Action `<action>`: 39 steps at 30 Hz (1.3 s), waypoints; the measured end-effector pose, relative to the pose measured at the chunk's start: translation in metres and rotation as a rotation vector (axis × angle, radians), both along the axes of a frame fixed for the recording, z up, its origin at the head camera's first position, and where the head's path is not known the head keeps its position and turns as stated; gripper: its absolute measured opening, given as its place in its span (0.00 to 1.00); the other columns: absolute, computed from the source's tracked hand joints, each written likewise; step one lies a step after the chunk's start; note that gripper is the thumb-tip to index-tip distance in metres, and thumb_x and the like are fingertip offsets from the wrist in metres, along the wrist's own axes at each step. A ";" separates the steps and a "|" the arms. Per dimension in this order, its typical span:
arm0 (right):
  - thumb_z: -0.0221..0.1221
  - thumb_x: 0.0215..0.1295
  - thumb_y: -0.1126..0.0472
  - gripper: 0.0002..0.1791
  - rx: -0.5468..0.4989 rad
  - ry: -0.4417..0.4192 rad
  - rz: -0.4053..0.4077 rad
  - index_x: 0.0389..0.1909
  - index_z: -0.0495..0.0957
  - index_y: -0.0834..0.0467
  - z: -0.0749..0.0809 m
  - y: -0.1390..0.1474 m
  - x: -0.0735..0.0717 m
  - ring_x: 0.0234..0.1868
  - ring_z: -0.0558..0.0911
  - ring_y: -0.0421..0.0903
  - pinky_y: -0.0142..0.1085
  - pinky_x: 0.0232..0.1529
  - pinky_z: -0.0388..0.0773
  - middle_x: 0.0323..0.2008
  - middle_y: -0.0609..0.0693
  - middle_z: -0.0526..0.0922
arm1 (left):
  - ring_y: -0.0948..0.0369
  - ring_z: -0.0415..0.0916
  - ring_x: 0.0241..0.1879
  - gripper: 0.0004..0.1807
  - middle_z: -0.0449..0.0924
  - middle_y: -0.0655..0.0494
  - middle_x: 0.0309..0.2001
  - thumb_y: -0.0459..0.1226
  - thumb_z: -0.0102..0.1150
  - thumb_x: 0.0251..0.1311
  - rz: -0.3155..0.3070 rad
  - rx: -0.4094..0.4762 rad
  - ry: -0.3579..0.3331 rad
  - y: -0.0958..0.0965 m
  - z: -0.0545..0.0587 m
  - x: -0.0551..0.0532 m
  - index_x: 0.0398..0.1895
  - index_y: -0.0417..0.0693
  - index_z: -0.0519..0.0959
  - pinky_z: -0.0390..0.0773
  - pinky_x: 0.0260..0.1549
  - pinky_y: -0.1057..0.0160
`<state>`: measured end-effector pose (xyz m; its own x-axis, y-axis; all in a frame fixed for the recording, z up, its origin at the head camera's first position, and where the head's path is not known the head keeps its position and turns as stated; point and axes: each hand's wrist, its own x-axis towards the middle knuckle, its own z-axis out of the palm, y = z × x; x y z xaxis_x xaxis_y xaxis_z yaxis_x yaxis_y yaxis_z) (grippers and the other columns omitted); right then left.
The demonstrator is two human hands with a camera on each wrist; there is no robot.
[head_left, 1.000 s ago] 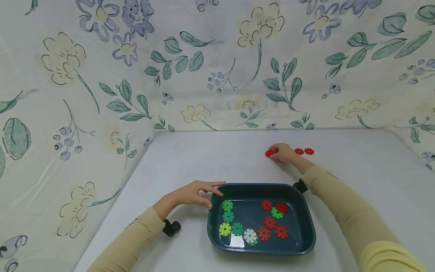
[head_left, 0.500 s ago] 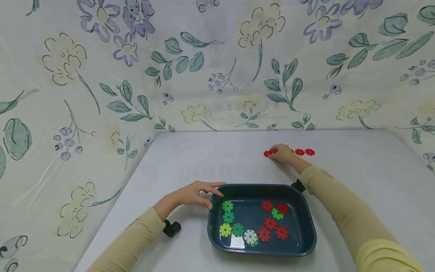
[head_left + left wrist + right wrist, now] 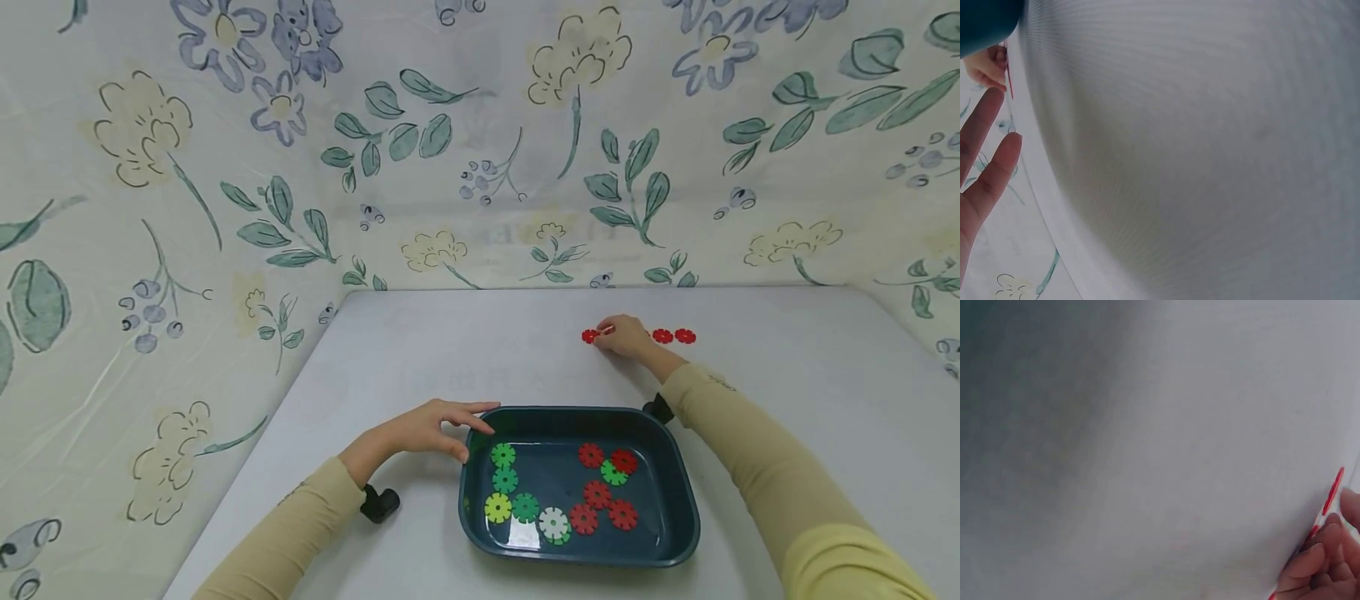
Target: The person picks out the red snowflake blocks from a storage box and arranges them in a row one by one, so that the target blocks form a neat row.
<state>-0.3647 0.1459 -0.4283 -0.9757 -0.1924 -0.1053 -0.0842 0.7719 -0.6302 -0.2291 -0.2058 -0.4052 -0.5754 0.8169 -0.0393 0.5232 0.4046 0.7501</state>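
In the head view my right hand is at the far part of the table, with thumb and fingertips pinching a red notched building disc at its edge. The right wrist view shows that red disc nearly edge-on by the fingertips, low at the table. To the hand's right lie two more red discs, and a sliver of another is mostly hidden behind the hand. My left hand rests at the back left corner of the dark blue tray, fingers extended over the rim and thumb by its side.
Inside the tray lie several red discs, several green ones, a yellow disc and a white disc overlapping a green one. A flower-patterned cloth stands behind the white table.
My right hand has shifted slightly left with the red disc, uncovering part of another red disc on its right. The left hand and tray stay put.
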 end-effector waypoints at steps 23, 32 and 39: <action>0.53 0.65 0.55 0.25 0.082 -0.099 0.013 0.60 0.65 0.63 0.004 0.029 0.003 0.30 0.72 0.48 0.30 0.28 0.72 0.45 0.62 0.71 | 0.54 0.53 0.68 0.24 0.59 0.53 0.68 0.42 0.65 0.51 0.010 0.000 -0.001 -0.001 -0.004 -0.001 0.53 0.47 0.76 0.61 0.59 0.43; 0.50 0.67 0.55 0.25 -0.067 -0.054 -0.090 0.59 0.64 0.66 0.007 0.038 0.002 0.22 0.70 0.43 0.29 0.25 0.70 0.30 0.56 0.73 | 0.54 0.53 0.68 0.25 0.58 0.52 0.68 0.43 0.65 0.51 0.007 0.003 -0.009 0.000 -0.004 -0.002 0.54 0.47 0.76 0.61 0.59 0.42; 0.48 0.67 0.58 0.23 -0.161 0.029 -0.146 0.57 0.65 0.68 0.020 0.051 0.004 0.19 0.69 0.42 0.30 0.23 0.70 0.33 0.62 0.74 | 0.54 0.52 0.68 0.26 0.58 0.52 0.68 0.45 0.64 0.51 0.000 0.021 -0.029 0.000 -0.002 -0.001 0.54 0.45 0.76 0.59 0.60 0.42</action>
